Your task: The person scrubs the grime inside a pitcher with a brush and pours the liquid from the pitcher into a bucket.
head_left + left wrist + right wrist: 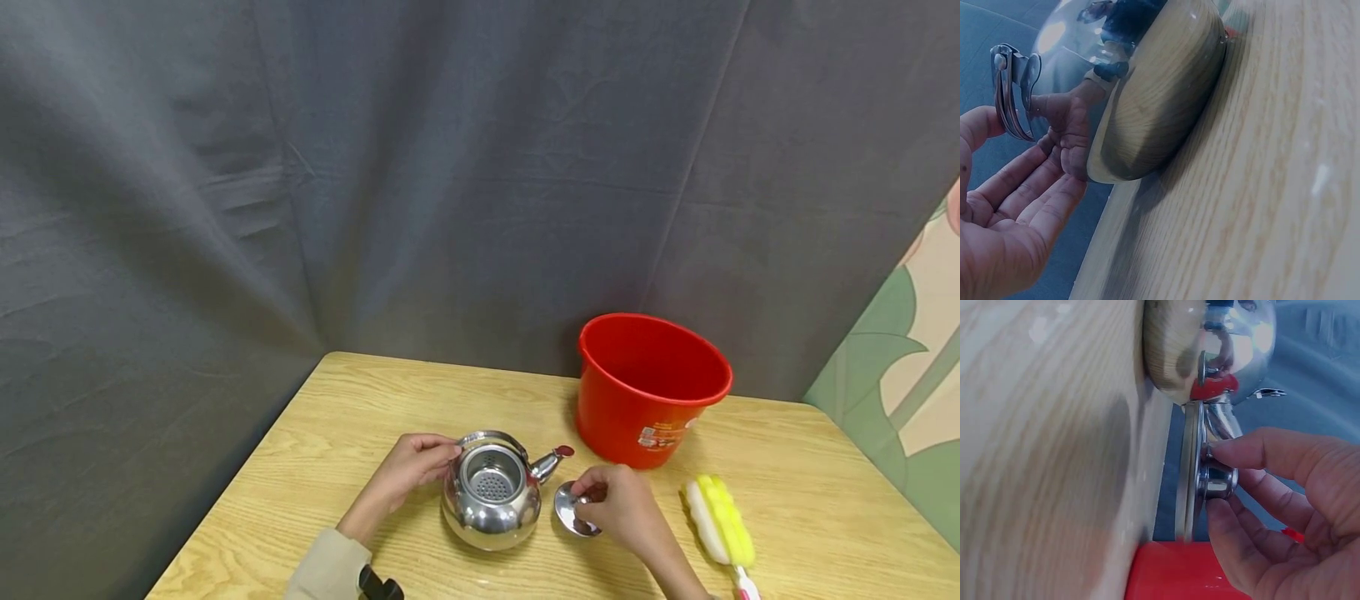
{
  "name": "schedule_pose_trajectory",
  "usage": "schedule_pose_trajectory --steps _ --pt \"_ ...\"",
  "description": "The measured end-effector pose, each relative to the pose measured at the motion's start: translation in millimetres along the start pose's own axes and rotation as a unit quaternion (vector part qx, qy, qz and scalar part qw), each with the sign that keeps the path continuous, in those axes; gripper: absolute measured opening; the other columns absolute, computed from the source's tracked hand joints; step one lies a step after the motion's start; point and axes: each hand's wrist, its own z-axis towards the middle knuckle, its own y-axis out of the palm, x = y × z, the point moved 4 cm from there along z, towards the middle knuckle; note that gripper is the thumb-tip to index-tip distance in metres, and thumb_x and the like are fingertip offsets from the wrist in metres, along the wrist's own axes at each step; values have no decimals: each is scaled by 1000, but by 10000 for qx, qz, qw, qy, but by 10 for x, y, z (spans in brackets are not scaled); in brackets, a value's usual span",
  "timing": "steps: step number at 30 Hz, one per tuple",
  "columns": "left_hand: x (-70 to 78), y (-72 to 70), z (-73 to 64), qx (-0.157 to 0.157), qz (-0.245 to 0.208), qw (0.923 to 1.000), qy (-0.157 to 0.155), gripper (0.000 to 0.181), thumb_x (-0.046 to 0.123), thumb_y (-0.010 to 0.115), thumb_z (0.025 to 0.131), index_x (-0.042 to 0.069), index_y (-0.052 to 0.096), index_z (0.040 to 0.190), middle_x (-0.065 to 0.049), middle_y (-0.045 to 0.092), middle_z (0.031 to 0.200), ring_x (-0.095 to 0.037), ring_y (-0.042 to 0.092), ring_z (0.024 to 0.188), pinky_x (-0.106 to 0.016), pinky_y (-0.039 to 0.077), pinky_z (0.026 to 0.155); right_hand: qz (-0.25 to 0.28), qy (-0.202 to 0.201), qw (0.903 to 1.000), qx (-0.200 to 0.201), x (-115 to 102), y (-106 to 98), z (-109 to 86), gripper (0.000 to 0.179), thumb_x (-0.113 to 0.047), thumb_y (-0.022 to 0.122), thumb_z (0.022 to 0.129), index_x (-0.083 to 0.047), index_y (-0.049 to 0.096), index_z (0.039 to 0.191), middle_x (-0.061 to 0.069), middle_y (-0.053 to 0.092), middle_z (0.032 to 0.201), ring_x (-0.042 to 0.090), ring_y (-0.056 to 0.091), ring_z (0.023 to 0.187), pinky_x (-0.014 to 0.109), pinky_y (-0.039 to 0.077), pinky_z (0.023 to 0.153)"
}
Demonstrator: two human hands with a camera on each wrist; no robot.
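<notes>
A shiny steel kettle (491, 508) stands uncovered on the table, a perforated strainer (492, 483) showing inside its mouth. Its spout, tipped with a dark red cap (564, 451), points right. At the kettle's left side my left hand (416, 467) pinches the lowered handle (1009, 94), with several fingertips against the steel body. My right hand (618, 504) pinches the knob (1219, 481) of the round steel lid (567, 510) between thumb and fingers. Held right of the kettle below the spout, the lid is slightly above the tabletop, roughly parallel to it.
Behind the right hand stands a red bucket (615, 417) with a label. A yellow and white sponge brush (720, 521) lies at the right. The wooden table (360, 400) meets a grey curtain (480, 208) at the back.
</notes>
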Motion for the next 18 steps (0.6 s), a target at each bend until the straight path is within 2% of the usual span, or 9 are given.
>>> schedule_pose_trajectory --steps 8,18 --pt "36 -5 33 129 -12 9999 22 32 14 66 90 -11 65 109 -15 68 105 -23 66 96 -34 54 86 -28 112 9999 25 -106 -112 11 19 4 79 65 -11 70 74 -5 64 69 12 56 62 22 50 53" --pt "-15 7 10 61 -45 10000 0 33 15 66 90 -12 64 109 -15 68 104 -24 66 96 -35 54 87 -98 142 9998 140 -196 -182 -81 19 2 80 65 -13 72 74 -7 64 69 10 57 63 22 50 56"
